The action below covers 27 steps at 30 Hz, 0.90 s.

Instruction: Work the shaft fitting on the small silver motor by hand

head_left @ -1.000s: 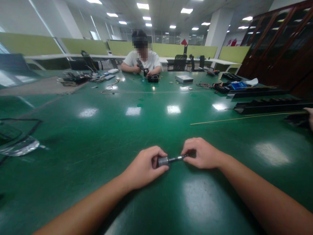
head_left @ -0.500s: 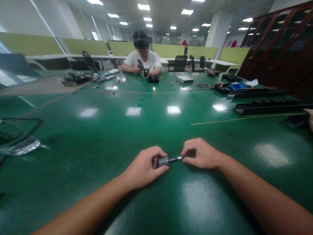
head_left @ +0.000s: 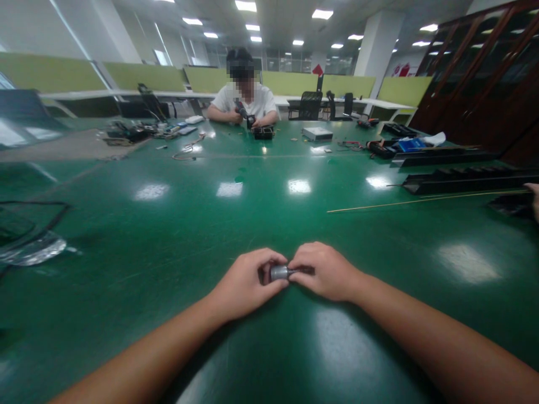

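A small grey metal cylinder with a thin shaft [head_left: 280, 272] lies between my two hands, low over the green table [head_left: 177, 224]. My left hand [head_left: 246, 283] is closed round the thick end of the cylinder. My right hand [head_left: 326, 271] is closed over the thin shaft, its fingertips right against the thick end, so most of the shaft is hidden. Both forearms rest along the table toward me.
A person in a white shirt [head_left: 244, 104] works at the far side with a black tool and small box [head_left: 263, 132]. Long black rails [head_left: 463, 182] and a thin brass rod [head_left: 421, 200] lie right. Black cables and clear plastic [head_left: 29, 241] sit left. Another hand [head_left: 534, 199] shows at the right edge.
My right hand has slid left along the shaft until it meets my left hand, covering the shaft that showed before. The left hand has stayed in place.
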Motion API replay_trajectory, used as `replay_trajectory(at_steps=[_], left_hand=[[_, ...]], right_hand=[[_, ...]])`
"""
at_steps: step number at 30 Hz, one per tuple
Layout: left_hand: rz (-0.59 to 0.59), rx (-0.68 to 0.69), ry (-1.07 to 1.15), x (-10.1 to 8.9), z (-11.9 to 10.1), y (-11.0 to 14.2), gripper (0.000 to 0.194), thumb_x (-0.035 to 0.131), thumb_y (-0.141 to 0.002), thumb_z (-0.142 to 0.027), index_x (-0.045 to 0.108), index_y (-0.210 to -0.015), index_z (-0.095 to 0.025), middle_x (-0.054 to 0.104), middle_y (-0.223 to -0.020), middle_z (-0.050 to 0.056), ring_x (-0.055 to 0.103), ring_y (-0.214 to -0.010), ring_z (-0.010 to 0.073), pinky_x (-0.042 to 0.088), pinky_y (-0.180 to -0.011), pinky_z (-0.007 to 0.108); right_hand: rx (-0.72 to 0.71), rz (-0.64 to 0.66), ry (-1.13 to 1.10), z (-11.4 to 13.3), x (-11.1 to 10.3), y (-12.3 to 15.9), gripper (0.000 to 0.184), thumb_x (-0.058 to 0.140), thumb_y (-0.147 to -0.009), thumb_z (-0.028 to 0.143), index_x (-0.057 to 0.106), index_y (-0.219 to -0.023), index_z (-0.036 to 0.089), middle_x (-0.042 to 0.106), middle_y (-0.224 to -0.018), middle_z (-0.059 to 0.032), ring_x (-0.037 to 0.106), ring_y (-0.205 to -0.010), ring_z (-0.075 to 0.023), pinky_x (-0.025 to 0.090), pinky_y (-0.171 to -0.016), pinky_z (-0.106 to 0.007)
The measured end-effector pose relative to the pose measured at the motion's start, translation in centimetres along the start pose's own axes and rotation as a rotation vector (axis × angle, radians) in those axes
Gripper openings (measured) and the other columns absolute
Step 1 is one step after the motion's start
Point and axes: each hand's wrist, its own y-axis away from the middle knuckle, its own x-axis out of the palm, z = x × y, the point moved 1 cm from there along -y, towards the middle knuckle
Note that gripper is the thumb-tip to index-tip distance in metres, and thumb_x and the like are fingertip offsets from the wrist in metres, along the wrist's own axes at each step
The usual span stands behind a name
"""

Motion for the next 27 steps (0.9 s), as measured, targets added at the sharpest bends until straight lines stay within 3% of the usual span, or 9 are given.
replay_trajectory(at_steps=[27], left_hand=[[0.021,0.005,0.001,0.1,0.2,0.1,0.019,0.07,-0.08,-0.024,0.065,-0.097,-0.017,0.063,-0.086,0.002,0.059,-0.072,0.0155,0.044,-0.066,0.026]], right_hand=[[0.03,0.044,-0.029,-0.7,-1.1,0.7,0.012,0.069,-0.082,0.026,0.073,-0.091,0.019,0.071,-0.084,-0.0028,0.062,-0.078,-0.0161,0.043,-0.076,-0.03]])
